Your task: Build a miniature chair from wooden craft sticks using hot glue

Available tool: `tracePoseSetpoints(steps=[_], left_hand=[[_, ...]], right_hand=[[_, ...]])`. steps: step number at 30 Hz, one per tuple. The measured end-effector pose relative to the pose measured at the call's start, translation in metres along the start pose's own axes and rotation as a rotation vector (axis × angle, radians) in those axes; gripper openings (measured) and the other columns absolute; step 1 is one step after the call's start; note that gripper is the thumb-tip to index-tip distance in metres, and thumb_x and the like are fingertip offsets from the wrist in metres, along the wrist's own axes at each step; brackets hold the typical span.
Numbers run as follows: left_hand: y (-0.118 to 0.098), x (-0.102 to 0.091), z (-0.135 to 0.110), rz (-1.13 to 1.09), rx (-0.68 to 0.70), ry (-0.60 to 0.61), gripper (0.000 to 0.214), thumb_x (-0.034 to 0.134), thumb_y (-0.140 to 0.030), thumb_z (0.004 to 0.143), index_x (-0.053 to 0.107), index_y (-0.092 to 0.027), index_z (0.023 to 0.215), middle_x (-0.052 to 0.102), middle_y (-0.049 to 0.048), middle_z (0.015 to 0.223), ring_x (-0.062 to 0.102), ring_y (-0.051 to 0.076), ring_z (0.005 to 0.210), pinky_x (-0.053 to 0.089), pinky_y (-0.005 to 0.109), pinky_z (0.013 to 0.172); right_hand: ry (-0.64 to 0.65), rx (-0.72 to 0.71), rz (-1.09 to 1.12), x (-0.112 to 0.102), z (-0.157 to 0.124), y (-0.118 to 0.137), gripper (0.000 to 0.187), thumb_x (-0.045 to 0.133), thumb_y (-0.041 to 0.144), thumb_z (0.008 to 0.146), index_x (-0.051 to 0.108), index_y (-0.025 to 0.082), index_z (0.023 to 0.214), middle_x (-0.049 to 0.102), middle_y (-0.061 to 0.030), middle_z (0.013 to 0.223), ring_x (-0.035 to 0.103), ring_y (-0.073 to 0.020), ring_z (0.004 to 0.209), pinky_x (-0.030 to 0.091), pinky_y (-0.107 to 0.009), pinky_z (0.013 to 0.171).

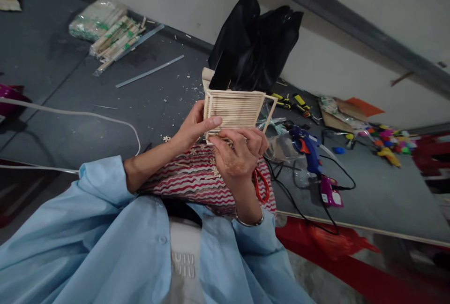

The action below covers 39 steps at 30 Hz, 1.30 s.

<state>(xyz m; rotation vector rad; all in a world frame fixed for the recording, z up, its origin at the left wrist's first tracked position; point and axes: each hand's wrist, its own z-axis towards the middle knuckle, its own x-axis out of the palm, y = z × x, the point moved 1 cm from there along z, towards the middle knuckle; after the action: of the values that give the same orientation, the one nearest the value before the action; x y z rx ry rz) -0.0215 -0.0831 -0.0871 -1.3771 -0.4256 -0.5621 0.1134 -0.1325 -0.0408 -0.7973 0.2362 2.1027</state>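
A small structure made of thin wooden sticks [235, 107], with a slatted panel and a frame on its right side, is held up in front of me. My left hand [192, 128] grips its left edge, thumb laid across the slats. My right hand [239, 151] is closed on its lower edge, fingers curled over the bottom slats. Both arms wear light blue sleeves. Red-handled scissors [260, 186] lie just under my right wrist on a red-and-white striped cloth [191, 179].
A black plastic bag [255, 46] stands behind the structure. A blue glue gun [306, 147] with black cables and a purple plug [329, 193] lie to the right. Packs of wooden sticks [108, 29] sit far left, a white cord [70, 114] crosses the floor, colourful bits [386, 142] lie far right.
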Motion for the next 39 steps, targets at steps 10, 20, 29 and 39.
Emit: tracePoseSetpoints(steps=[10, 20, 29, 39], left_hand=[[0.001, -0.008, 0.004, 0.060, 0.287, -0.122, 0.074, 0.088, -0.062, 0.062, 0.052, -0.028, 0.117, 0.062, 0.0057, 0.124, 0.056, 0.031, 0.133, 0.046, 0.043, 0.111], [0.003, -0.002, -0.011, 0.286, 0.388, 0.033, 0.105, 0.095, -0.066, 0.045, 0.045, -0.029, 0.129, 0.053, 0.0076, 0.130, 0.042, 0.035, 0.146, 0.033, 0.045, 0.124], [-0.034, 0.013, -0.056, 0.772, 0.227, 0.226, 0.066, 0.083, -0.046, 0.076, 0.060, -0.019, 0.132, 0.054, 0.0154, 0.142, 0.042, 0.036, 0.144, 0.027, 0.051, 0.127], [-0.051, -0.026, -0.050, 0.129, -0.394, 0.228, 0.058, 0.086, -0.035, 0.067, 0.071, -0.024, 0.121, 0.072, 0.0096, 0.130, 0.067, 0.030, 0.125, 0.048, 0.051, 0.114]], right_hand=[[-0.133, 0.621, 0.399, -0.026, -0.030, 0.001, 0.027, 0.068, 0.032, 0.096, 0.067, 0.025, 0.122, 0.074, -0.0045, 0.103, 0.070, -0.0196, 0.093, 0.055, -0.037, 0.086], [-0.091, 1.199, 0.954, -0.014, -0.019, -0.002, 0.036, 0.073, 0.057, 0.085, 0.064, 0.023, 0.093, 0.065, 0.0046, 0.069, 0.052, -0.0110, 0.054, 0.044, -0.025, 0.049], [-0.178, 0.951, 0.761, -0.039, 0.012, -0.056, 0.019, 0.070, 0.041, 0.086, 0.064, 0.024, 0.082, 0.061, 0.0058, 0.061, 0.051, -0.0108, 0.046, 0.038, -0.026, 0.043], [0.170, 0.632, 0.780, -0.048, 0.049, -0.082, 0.012, 0.072, 0.028, 0.081, 0.071, 0.019, 0.073, 0.061, 0.0045, 0.060, 0.047, -0.0074, 0.051, 0.035, -0.023, 0.049]])
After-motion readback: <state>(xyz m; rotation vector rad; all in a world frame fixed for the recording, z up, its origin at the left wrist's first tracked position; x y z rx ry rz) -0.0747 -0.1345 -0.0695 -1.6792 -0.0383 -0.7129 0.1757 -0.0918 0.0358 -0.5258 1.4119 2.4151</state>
